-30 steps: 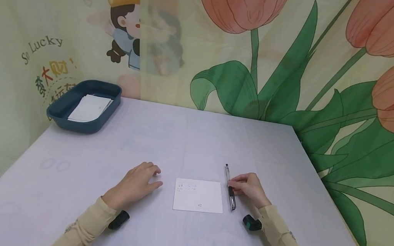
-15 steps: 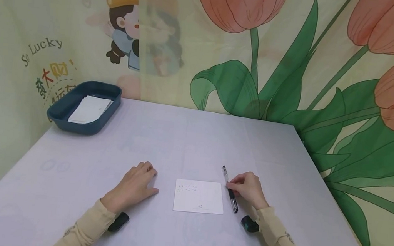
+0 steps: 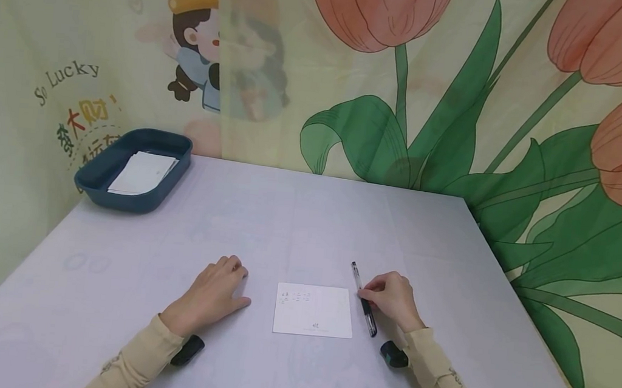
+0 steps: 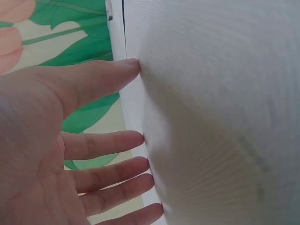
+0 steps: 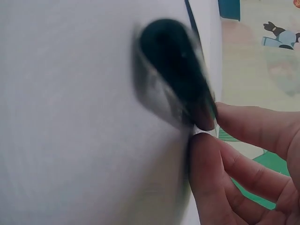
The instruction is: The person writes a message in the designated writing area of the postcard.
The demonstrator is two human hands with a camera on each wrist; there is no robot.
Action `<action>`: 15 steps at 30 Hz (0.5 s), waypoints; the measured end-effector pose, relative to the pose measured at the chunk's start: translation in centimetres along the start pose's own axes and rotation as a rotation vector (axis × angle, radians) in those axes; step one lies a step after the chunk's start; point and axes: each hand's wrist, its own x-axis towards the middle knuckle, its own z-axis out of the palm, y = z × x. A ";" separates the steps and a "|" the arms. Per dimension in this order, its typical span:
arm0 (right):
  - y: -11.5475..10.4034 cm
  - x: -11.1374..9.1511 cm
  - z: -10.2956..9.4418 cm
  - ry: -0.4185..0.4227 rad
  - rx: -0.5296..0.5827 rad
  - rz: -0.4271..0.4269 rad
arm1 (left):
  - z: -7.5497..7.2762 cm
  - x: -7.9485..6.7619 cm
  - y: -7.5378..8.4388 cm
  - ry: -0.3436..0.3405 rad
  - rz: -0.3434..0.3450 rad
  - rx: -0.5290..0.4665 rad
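Note:
A white card [image 3: 313,317] with small handwritten marks at its upper left lies on the table between the hands. To its right, a clear pen with a black grip [image 3: 357,274] slants down toward the person. My right hand [image 3: 393,298] pinches this pen near its middle between thumb and fingertips. In the right wrist view the pen's dark end [image 5: 168,51] is large and blurred. My left hand [image 3: 208,295] rests on the table left of the card, thumb spread from the other fingers. The left wrist view shows its fingertips [image 4: 136,137] touching the tabletop, with nothing held.
A dark blue tray [image 3: 178,168] with white cards [image 3: 139,174] inside stands at the table's far left corner. White cloth covers the table [image 3: 287,216]. Printed curtains [image 3: 261,135] hang along the back edge and right side. Black wrist cameras [image 3: 394,354] sit under both wrists.
Over the first half second, the pen's far end swung slightly left and its near end slightly right; the left hand shifted a little left. Since then almost nothing has moved.

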 end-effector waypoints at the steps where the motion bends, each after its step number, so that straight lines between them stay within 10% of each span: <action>1: 0.1 0.0 0.0 0.000 0.004 0.001 | 0.0 0.0 0.0 0.000 0.001 0.001; 15: 1.1 0.5 -0.4 0.029 0.041 0.004 | 0.1 0.3 -0.2 -0.012 -0.028 -0.033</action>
